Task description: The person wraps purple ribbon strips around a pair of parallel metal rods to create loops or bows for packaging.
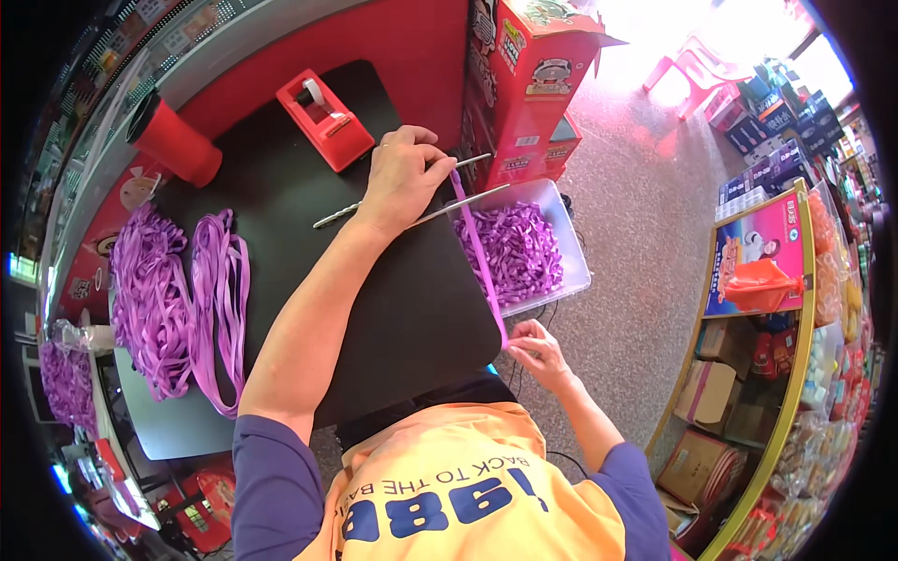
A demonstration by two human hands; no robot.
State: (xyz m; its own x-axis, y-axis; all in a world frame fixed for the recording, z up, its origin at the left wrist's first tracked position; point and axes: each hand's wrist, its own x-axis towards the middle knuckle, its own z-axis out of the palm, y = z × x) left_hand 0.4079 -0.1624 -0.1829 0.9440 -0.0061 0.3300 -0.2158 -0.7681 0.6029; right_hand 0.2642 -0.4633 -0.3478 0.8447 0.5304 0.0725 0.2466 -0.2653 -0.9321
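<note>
A strip of purple ribbon (482,260) stretches between my hands along the right edge of the black tabletop (374,318). My left hand (404,178) is closed at the far end, thumb and finger pinching the ribbon. Lower down, past the near right corner, my right hand (541,355) pinches the other end. Two thin metal rods, one with a spiral-looking end (337,215) and one smooth (468,201), lie by my left hand and poke out over the table edge; the hand hides part of them. Below the ribbon stands a white plastic bin (572,280) full of short purple ribbon pieces (519,248).
Long purple ribbon bundles (154,299) lie on the table's left side. A red tape dispenser (327,126) and a red cup (178,145) stand toward the back. Red cartons (538,84) rise behind the bin. A shelf of packaged goods (730,374) is at the right.
</note>
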